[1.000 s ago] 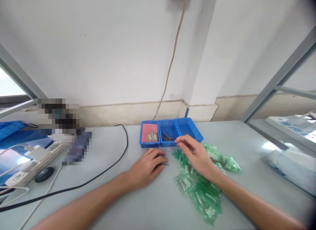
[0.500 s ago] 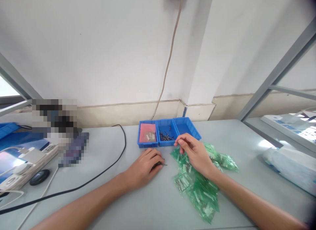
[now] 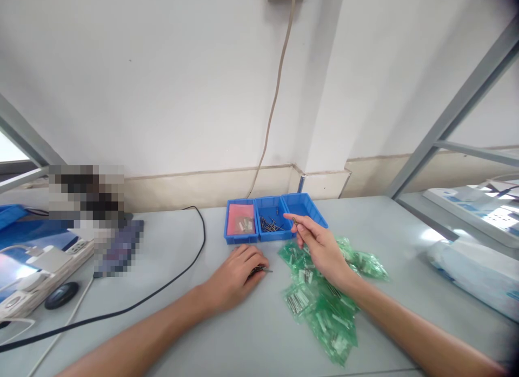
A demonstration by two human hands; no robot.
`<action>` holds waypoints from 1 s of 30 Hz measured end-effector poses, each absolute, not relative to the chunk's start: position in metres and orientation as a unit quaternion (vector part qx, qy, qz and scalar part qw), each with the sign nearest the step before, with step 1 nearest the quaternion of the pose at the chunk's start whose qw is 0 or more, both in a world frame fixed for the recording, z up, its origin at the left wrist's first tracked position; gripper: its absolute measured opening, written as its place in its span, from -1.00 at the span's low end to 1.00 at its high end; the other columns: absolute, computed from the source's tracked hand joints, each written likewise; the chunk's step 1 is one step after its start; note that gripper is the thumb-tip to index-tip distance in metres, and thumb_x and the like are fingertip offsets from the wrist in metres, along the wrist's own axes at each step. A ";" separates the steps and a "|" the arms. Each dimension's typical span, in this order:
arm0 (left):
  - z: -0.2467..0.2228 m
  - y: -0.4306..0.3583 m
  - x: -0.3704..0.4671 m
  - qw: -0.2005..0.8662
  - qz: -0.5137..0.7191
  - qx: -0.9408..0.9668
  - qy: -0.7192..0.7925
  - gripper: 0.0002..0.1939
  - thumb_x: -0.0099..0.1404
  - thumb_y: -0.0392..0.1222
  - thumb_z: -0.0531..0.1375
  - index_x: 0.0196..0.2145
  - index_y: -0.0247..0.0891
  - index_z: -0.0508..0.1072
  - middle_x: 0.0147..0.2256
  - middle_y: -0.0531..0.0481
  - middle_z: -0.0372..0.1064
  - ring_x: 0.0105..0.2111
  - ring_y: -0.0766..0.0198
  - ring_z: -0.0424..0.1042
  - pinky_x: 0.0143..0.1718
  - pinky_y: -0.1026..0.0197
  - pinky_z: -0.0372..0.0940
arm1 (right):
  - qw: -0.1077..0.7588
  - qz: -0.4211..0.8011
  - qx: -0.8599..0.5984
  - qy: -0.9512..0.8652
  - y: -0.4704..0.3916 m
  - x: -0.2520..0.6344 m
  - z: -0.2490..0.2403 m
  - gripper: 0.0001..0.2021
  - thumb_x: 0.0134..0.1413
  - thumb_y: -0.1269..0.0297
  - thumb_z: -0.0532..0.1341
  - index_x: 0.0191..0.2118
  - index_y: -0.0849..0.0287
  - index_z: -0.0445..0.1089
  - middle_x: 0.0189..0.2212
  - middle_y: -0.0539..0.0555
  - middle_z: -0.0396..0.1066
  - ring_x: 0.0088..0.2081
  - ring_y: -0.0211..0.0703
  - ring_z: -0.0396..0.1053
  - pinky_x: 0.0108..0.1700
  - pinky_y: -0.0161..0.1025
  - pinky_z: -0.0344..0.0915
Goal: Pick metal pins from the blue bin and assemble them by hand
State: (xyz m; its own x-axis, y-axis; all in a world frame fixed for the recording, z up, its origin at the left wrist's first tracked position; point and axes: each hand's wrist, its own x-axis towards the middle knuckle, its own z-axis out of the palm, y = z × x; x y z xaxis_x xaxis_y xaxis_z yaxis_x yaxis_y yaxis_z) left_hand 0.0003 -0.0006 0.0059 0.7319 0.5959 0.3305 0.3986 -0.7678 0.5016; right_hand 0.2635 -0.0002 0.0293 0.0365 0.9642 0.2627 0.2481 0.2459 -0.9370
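My left hand [image 3: 239, 271] rests on the table, its fingers closed around several thin dark metal rods [image 3: 257, 269], shaped like screws or drill bits. Their tips stick out past the thumb. My right hand [image 3: 318, 242] is raised over the green bags, the index finger pointing out; a short metal rod [image 3: 294, 221] shows in its pinch. More such rods [image 3: 269, 224] lie loose in the middle blue bin [image 3: 275, 237], just beyond my hands. Green plastic bags [image 3: 330, 317] of small metal pieces lie piled beneath and beside my right hand.
The left blue bin [image 3: 241, 240] holds a pink sheet and a small clear bag. On the right is another blue bin [image 3: 306, 207]. A black cable [image 3: 162, 287] crosses the table at left, near a mouse [image 3: 61, 295] and a power strip [image 3: 24, 298]. A white-blue package [image 3: 478, 274] lies right.
The index finger of my right hand has straightened, and the rod in its pinch now shows. My left hand keeps its hold on the table. The view has shifted slightly.
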 end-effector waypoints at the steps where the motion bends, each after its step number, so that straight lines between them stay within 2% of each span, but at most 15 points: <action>1: 0.006 -0.001 0.000 0.203 0.242 0.909 0.273 -0.87 0.60 -0.26 0.11 0.00 -0.19 0.44 -0.04 -0.11 0.44 -0.02 0.08 0.37 0.07 0.03 0.33 | 0.508 0.344 -0.508 -0.605 0.000 0.264 0.029 -0.60 0.44 0.00 0.14 0.21 0.01 0.52 -0.27 0.05 0.44 -0.39 -0.14 0.33 -0.29 -0.17 0.35; 4: 0.006 0.000 0.000 0.200 0.242 0.910 0.271 -0.86 0.61 -0.25 0.10 0.01 -0.18 0.45 -0.04 -0.11 0.44 -0.01 0.08 0.37 0.08 0.03 0.33 | 0.506 0.322 -0.511 -0.616 -0.001 0.263 0.029 -0.65 0.39 0.04 0.22 0.16 0.01 0.52 -0.25 0.06 0.47 -0.33 -0.09 0.38 -0.24 -0.15 0.37; 8: 0.005 0.000 0.000 0.199 0.241 0.910 0.271 -0.85 0.61 -0.25 0.11 0.03 -0.19 0.44 -0.02 -0.11 0.43 0.00 0.08 0.37 0.09 0.02 0.33 | 0.508 0.269 -0.506 -0.643 -0.003 0.262 0.028 -0.80 0.31 0.12 0.33 -0.03 0.04 0.52 -0.23 0.06 0.49 -0.24 -0.04 0.42 -0.15 -0.13 0.37; 11: 0.004 0.000 0.000 0.196 0.241 0.911 0.271 -0.85 0.60 -0.24 0.11 0.05 -0.19 0.44 -0.01 -0.11 0.43 0.00 0.08 0.38 0.10 0.00 0.33 | 0.490 0.260 -0.495 -0.669 -0.005 0.261 0.028 -0.89 0.32 0.16 0.33 -0.14 0.04 0.48 -0.24 0.05 0.48 -0.26 -0.06 0.40 -0.16 -0.13 0.35; 16: 0.006 -0.001 0.001 0.192 0.245 0.909 0.278 -0.83 0.59 -0.24 0.13 0.07 -0.19 0.43 0.00 -0.12 0.43 0.00 0.08 0.39 0.09 0.01 0.36 | 0.475 0.322 -0.466 -0.674 -0.007 0.259 0.025 -0.87 0.36 0.12 0.31 -0.16 0.04 0.46 -0.29 0.01 0.45 -0.26 -0.09 0.37 -0.15 -0.16 0.32; 23: 0.004 -0.001 0.000 0.190 0.243 0.908 0.282 -0.81 0.57 -0.27 0.14 0.08 -0.19 0.43 0.03 -0.15 0.37 0.02 0.07 0.38 0.10 0.00 0.37 | 0.493 0.454 -0.456 -0.586 -0.004 0.260 0.031 -0.67 0.35 -0.08 0.29 -0.18 0.10 0.51 -0.32 0.00 0.45 -0.44 -0.23 0.24 -0.37 -0.23 0.22; 30: 0.003 0.000 0.000 0.189 0.240 0.910 0.281 -0.81 0.57 -0.28 0.14 0.09 -0.19 0.43 0.09 -0.15 0.38 0.04 0.07 0.37 0.13 -0.03 0.35 | 0.523 0.549 -0.413 -0.505 0.000 0.261 0.031 -0.70 0.30 -0.04 0.36 -0.10 0.09 0.53 -0.28 -0.01 0.39 -0.46 -0.28 0.19 -0.37 -0.26 0.21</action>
